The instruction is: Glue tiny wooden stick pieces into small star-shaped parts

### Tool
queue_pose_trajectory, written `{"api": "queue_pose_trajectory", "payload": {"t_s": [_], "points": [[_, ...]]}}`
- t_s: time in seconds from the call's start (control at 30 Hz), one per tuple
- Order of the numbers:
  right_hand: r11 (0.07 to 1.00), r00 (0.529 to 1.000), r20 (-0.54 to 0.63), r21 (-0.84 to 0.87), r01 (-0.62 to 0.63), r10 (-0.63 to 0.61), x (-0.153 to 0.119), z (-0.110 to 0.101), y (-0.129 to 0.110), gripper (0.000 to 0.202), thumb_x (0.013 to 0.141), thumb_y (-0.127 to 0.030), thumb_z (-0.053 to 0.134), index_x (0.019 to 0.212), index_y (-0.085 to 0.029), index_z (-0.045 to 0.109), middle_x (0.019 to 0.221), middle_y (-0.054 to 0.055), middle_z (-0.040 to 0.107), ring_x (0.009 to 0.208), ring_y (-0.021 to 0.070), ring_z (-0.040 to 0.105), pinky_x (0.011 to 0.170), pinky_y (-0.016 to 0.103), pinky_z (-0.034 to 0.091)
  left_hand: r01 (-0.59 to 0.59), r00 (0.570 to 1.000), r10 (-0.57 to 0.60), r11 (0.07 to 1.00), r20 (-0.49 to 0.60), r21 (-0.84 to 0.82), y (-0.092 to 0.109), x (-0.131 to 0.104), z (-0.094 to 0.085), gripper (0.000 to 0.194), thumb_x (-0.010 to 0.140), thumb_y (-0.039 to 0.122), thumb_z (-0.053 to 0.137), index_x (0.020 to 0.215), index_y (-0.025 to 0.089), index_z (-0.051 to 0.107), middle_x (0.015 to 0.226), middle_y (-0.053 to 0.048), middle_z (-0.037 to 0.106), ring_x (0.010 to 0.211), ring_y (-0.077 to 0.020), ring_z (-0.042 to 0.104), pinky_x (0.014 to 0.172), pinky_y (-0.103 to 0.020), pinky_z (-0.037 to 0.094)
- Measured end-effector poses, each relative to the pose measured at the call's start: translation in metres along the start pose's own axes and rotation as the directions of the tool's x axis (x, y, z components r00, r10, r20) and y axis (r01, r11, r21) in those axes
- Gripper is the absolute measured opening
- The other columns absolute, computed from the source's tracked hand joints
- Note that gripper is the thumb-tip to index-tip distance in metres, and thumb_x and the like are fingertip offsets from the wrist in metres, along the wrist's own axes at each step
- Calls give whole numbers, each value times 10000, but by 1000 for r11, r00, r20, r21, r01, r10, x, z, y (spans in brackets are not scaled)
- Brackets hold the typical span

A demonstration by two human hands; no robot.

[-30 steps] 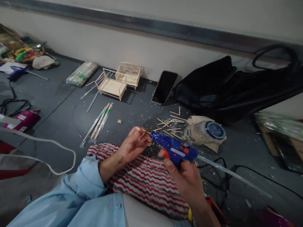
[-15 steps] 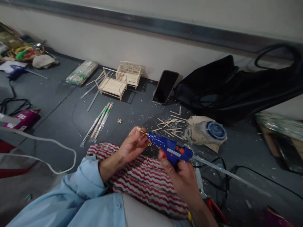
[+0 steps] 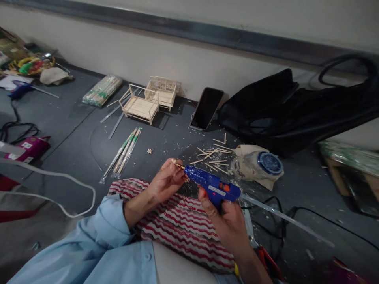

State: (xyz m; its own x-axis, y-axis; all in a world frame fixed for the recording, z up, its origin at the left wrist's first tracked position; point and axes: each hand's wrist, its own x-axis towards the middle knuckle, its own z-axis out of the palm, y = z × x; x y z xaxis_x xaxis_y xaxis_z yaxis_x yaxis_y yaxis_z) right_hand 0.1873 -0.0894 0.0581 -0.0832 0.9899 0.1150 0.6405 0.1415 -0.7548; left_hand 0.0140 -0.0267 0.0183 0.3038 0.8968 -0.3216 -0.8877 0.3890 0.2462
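Glue gun (image 3: 211,185) of smooth blue plastic was held before the worker, over the near edge of a dark gray tabletop (image 3: 71,146) strewn with pale crumbs. Crumpled cloth (image 3: 183,225) in wavy red and white stripes lay beneath the hands. Thin, straight-cut wooden sticks (image 3: 213,154) lay crisscrossed beyond the tool, near a blue-lidded container (image 3: 269,163). Two slatted miniature wooden frames (image 3: 139,107) stood toward the wall, while a flower-shaped wooden piece (image 3: 149,151) lay flat, apart from them.

The tool had a narrow, brass-colored nozzle, an orange trigger, a pale label and a glowing red light; a long translucent glue stick (image 3: 287,215) jutted from its rear. The right hand (image 3: 226,223) was wrapped around the handle. The left hand (image 3: 167,179) pinched a tiny pale piece (image 3: 174,161) at the nozzle's tip, its exact shape too small to make out.
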Motion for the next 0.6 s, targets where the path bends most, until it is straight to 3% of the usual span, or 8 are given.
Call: {"api": "queue_pose_trajectory", "payload": {"t_s": [0.2,0.37,0.5,0.6], "points": [[996,999,19,77,41,-43,4,-3,-8,251,928,-431,533,924,-253,710,879,8,755,836,193,714,781,285,543,3,1000,-3,1000,-1,-16,1,0,1,392,536,271,938,732,191,608,778,63,624,623,-74,534,698,-257,453],[992,1000,22,130,-6,3,3,-10,-11,243,895,-437,583,918,-254,741,909,32,773,865,218,719,825,313,550,-4,1000,5,1000,30,-19,1,1,2,374,549,260,933,684,185,593,714,59,576,631,-79,521,718,-266,460],[946,977,-28,260,-196,210,-3,-25,-26,275,849,-480,634,914,-245,760,948,72,771,870,254,707,759,345,556,-17,996,19,1000,85,-19,-1,2,1,341,602,274,909,687,194,588,660,63,504,621,-82,480,723,-273,456],[829,882,-97,400,-390,461,2,-48,-39,269,772,-431,733,963,-242,748,915,71,765,780,234,697,633,310,543,-33,992,32,999,121,3,1,4,0,327,627,295,896,694,201,590,657,63,473,616,-79,451,734,-275,453]]}}
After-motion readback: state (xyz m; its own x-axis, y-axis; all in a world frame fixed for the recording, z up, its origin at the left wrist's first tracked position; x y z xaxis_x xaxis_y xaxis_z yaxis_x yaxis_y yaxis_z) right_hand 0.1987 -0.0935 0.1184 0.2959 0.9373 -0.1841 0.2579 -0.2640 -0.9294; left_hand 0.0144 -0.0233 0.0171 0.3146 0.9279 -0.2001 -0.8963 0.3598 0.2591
